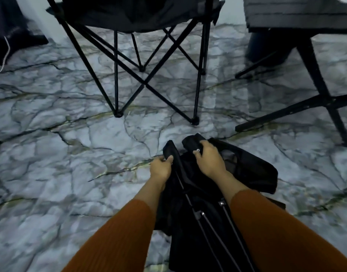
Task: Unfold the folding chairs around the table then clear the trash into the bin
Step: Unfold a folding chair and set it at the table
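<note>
A folded black folding chair [204, 203] stands collapsed in front of me, its fabric bunched and its thin metal rods running down between my arms. My left hand [161, 167] grips the chair's left armrest end. On the right armrest end, beside a small rivet, my right hand [210, 158] is closed. A second black folding chair [137, 18] stands unfolded farther ahead, its crossed legs on the marble floor. At the upper right is the black slatted table [298, 14]; its top is mostly cut off, and no trash or bin shows.
The table's black crossed legs [324, 99] reach down at the right. A dark round object [267, 48] sits under the table. Dark fabric and a white cord [5, 52] lie at the far left. Marble-patterned floor [60, 134] spreads to the left of me.
</note>
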Available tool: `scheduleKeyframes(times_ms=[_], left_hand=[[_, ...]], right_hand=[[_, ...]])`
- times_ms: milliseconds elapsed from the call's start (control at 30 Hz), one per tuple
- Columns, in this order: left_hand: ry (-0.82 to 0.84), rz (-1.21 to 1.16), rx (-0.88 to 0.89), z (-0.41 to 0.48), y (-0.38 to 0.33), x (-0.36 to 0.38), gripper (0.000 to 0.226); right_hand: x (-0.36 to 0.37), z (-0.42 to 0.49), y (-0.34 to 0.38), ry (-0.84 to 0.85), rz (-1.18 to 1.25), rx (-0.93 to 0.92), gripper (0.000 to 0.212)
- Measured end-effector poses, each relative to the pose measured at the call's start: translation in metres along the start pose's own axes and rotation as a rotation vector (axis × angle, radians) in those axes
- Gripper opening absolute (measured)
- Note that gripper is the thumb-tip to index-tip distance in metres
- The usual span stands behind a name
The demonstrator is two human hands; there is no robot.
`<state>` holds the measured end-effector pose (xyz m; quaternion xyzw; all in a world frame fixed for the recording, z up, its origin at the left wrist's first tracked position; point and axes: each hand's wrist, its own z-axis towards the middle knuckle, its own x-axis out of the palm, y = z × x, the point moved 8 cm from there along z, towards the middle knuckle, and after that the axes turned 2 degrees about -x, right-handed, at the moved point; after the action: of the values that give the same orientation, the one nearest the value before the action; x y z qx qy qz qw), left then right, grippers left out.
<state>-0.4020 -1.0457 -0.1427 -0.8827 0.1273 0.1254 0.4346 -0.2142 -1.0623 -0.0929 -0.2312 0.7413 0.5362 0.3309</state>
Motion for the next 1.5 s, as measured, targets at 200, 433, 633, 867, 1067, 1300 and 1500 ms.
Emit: scheduleKeyframes(times_ms=[200,433,633,867,1067,1300,1500], left_hand=[[0.113,-0.237,-0.130,0.008,0.011,0.010,0.022],[0.128,-0.315,-0.146,-0.026,-0.013,0.006,0.019],[0.091,-0.305,-0.165,-0.147,-0.080,-0.046,0.022],[0.151,-0.327,-0.158,-0.328,-0.157,-0.090,0.008],[0.231,-0.305,-0.080,-0.460,-0.196,-0.087,0.015],[0.336,-0.262,0.111,-0.611,-0.243,-0.041,0.024],[0.351,-0.160,0.364,-0.736,-0.303,-0.033,0.022]], right_hand=[[0.008,0.028,-0.011,0.050,0.079,0.151,0.050],[-0.031,0.007,0.009,0.028,0.265,0.258,0.028],[-0.122,-0.064,0.092,0.104,0.437,0.144,0.018],[-0.245,-0.190,0.165,0.240,0.440,0.190,0.052],[-0.334,-0.294,0.167,0.245,0.447,0.190,0.024],[-0.474,-0.415,0.148,0.092,0.507,0.075,0.019],[-0.612,-0.521,0.129,-0.076,0.599,0.031,0.031]])
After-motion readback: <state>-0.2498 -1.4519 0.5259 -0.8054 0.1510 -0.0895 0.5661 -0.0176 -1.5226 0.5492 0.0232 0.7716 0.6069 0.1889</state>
